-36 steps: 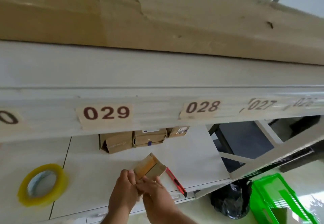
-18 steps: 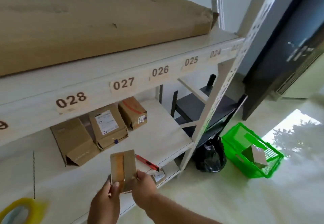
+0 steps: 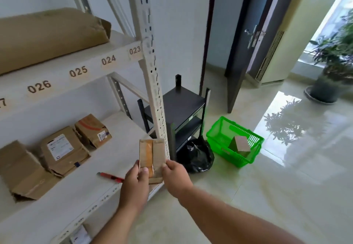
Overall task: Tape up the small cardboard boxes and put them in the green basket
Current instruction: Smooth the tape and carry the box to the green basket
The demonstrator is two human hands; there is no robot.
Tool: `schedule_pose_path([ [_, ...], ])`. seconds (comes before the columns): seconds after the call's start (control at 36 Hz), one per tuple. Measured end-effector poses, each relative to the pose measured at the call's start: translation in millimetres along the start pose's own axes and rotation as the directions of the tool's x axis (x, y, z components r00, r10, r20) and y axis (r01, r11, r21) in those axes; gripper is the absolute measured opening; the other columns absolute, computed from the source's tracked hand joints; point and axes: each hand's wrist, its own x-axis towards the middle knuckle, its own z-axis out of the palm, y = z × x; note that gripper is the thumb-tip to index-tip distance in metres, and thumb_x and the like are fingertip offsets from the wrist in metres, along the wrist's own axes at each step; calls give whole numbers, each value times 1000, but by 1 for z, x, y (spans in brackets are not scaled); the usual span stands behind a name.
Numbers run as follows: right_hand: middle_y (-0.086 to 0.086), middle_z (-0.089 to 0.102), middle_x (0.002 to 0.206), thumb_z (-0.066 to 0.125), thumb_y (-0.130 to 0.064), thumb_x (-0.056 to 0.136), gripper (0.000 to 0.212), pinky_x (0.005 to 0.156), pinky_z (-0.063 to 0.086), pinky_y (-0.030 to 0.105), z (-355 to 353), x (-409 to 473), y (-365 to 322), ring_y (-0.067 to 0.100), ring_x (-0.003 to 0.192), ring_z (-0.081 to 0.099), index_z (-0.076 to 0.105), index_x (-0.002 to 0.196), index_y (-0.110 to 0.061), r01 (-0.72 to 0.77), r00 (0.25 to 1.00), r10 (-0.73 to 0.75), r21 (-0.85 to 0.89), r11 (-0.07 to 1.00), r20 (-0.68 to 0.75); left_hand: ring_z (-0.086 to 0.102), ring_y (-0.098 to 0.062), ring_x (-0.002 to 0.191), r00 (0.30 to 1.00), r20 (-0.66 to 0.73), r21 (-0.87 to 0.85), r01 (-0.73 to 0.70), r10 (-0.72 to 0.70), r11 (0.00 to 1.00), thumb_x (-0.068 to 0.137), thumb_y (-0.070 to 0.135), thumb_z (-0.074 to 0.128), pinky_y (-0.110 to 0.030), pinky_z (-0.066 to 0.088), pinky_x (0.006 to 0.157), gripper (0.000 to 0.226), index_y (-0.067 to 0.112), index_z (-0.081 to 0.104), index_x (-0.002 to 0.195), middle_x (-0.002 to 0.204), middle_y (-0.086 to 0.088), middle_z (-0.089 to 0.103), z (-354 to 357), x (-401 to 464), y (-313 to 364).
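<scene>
Both hands hold a taped small box [image 3: 151, 156] upright: left hand [image 3: 136, 182] and right hand [image 3: 176, 175] at its lower edges. Green basket [image 3: 215, 138], right of the box, contains one box [image 3: 241, 144].

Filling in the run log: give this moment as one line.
held: taped small box | left hand: grips it | right hand: grips it | green basket: on floor, one box inside

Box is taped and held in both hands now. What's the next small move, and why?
Probably carry the small box right and down toward the green basket on the floor. A tape strip already runs along its face, the left hand and right hand both grip it, and the basket has room beside the one box inside.
</scene>
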Motion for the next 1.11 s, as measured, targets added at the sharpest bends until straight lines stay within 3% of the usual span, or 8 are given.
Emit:
schedule_pose_path([
  [0.14, -10, 77, 102, 44, -34, 95, 38, 93, 58, 37, -103, -16, 16, 11, 96, 72, 72, 120, -30, 54, 994, -53, 14, 998, -99, 58, -16, 110, 993, 91, -19, -73, 74, 997, 104, 33, 42, -32, 46, 90, 30, 33, 57, 130, 121, 7, 64, 80, -27, 61],
  [0.22, -7, 77, 102, 46, -30, 98, 35, 91, 58, 37, -167, -23, 30, 12, 92, 71, 72, 121, -26, 52, 981, -51, 1, 999, -189, 59, -17, 105, 983, 141, -9, -118, 118, 993, 103, 30, 44, -31, 45, 85, 30, 27, 61, 128, 114, 3, 67, 129, -43, 100],
  [0.44, 2, 77, 104, 50, -20, 103, 29, 80, 51, 25, -300, -63, 44, 16, 92, 68, 76, 115, -16, 47, 911, -32, 26, 999, -411, 62, -20, 102, 931, 295, -3, -221, 212, 975, 98, 35, 46, -38, 51, 92, 32, 23, 66, 119, 109, 2, 70, 237, -67, 177],
  [0.53, 7, 78, 98, 50, -18, 101, 30, 64, 48, 20, -339, -73, 53, 15, 80, 65, 78, 108, -16, 34, 889, 0, 67, 997, -459, 64, -20, 93, 904, 357, -10, -248, 235, 969, 100, 29, 47, -37, 53, 86, 25, 23, 66, 114, 101, 3, 70, 274, -74, 200],
  [0.67, 10, 78, 99, 49, -20, 100, 30, 68, 54, 30, -391, -74, 66, 27, 89, 72, 78, 105, -12, -5, 838, 67, 114, 993, -542, 59, -17, 94, 853, 439, -40, -297, 284, 954, 102, 23, 47, -28, 40, 78, 21, 21, 66, 110, 101, 2, 68, 327, -79, 231],
  [0.83, 2, 78, 94, 48, -20, 102, 32, 67, 49, 23, -443, -59, 68, 11, 74, 64, 79, 96, -23, -1, 816, 68, 117, 993, -573, 62, -15, 96, 814, 491, -115, -292, 310, 950, 101, 22, 47, -31, 47, 85, 22, 22, 67, 112, 101, 5, 70, 383, -63, 258],
  [0.97, -10, 75, 83, 48, -20, 103, 31, 55, 44, 8, -477, -29, 62, 1, 68, 62, 77, 94, -25, -13, 802, 73, 104, 994, -593, 62, -21, 100, 808, 496, -130, -295, 320, 947, 94, 36, 43, -37, 49, 92, 36, 21, 67, 117, 106, 0, 70, 420, -35, 276],
  [1.11, 1, 79, 93, 45, -20, 103, 34, 69, 49, 24, -503, 10, 48, 12, 78, 66, 80, 102, -20, -63, 810, 102, 87, 994, -577, 62, -20, 102, 815, 501, -146, -253, 292, 956, 90, 40, 40, -38, 50, 94, 42, 23, 65, 119, 109, 0, 69, 447, -1, 294],
])
